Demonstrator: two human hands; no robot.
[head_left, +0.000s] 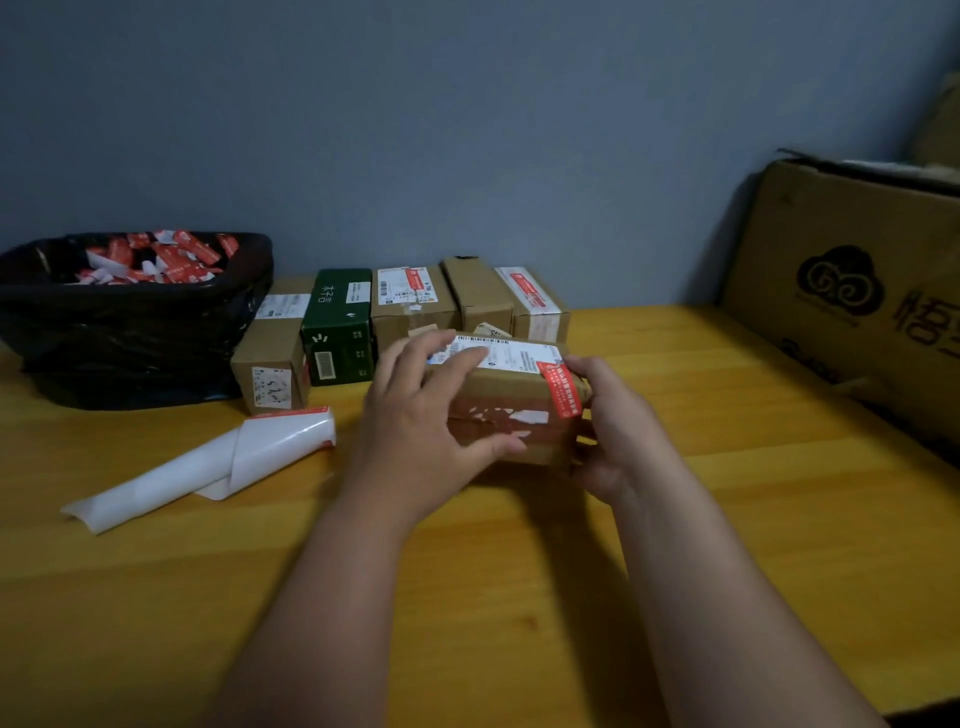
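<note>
Cardboard parcel (511, 387) (red-taped) sits between left hand (415, 415) and right hand (621, 423), each gripping one end.

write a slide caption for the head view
Left hand and right hand grip a taped parcel at a wooden table.

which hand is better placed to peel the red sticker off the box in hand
Probably the right: the right hand grips the box end beside the red sticker, while the left hand steadies its other side.
</note>
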